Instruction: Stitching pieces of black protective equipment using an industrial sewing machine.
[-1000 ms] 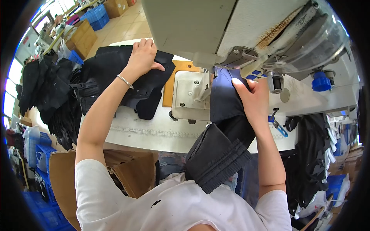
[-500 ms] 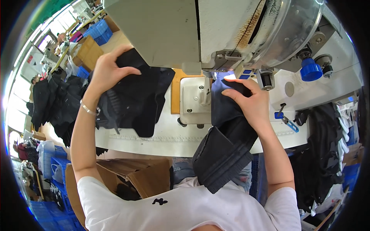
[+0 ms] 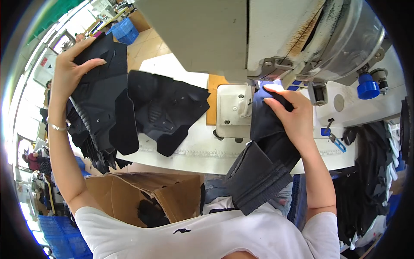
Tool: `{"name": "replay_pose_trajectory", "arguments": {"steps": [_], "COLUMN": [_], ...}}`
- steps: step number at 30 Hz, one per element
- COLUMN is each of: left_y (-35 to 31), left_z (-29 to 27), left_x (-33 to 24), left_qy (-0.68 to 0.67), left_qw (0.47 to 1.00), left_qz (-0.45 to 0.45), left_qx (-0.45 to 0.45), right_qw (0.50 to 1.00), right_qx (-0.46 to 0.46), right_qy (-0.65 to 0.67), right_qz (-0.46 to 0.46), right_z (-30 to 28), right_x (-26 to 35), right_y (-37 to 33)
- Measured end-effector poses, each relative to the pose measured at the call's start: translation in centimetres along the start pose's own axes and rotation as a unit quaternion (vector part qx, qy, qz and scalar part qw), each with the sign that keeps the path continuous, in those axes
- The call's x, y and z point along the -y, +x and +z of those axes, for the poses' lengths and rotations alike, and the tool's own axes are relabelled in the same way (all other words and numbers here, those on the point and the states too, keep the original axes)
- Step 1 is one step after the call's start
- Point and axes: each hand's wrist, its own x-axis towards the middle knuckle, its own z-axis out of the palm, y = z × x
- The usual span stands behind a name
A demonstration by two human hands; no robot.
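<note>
On the left, my left hand (image 3: pixel 71 73) grips a shaped black fabric piece (image 3: pixel 101 116) by its upper edge, thumb on top, and holds it raised. Beside it a second black fabric panel (image 3: pixel 159 103), lobed at its lower end, lies on the white sewing table (image 3: pixel 202 162). My right hand (image 3: pixel 295 114) pinches a black sewn fabric piece (image 3: pixel 267 123) under the head of the sewing machine (image 3: pixel 202 34). That piece hangs over the table's front edge, its ribbed end towards me. The machine head hides the needle area.
In front of the table stands an open cardboard box (image 3: pixel 179 194) with dark fabric inside. Blue-handled thread snips (image 3: pixel 338 142) lie right of my right hand. Dark garments (image 3: pixel 366 177) hang at the right, and a blue crate (image 3: pixel 123 31) sits far left.
My left hand has moved left and up with one black piece, which has come apart from the panel left on the table. My right hand keeps its grip by the machine; the view has shifted.
</note>
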Motion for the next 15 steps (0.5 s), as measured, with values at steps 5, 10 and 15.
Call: {"name": "replay_pose_trajectory", "arguments": {"steps": [5,10,15], "left_y": [-1.4,-3.7,-2.7], "left_z": [-2.9,4.1,11.6], "left_x": [-6.0,-9.6,-5.9], "left_qy": [-0.070,-0.160,0.003], "left_qw": [0.993,0.947,0.967], "left_qz": [-0.041,-0.065,0.033], "left_qx": [0.087,0.270,0.253], "right_qw": [0.999,1.000,1.000], "right_qx": [-0.023,-0.002,-0.007], "right_qy": [0.021,0.007,0.003], "right_qz": [-0.030,-0.002,-0.012], "right_z": [0.1,0.1,0.3], "right_x": [-0.5,-0.3,-0.2], "right_y": [0.0,0.2,0.0]}}
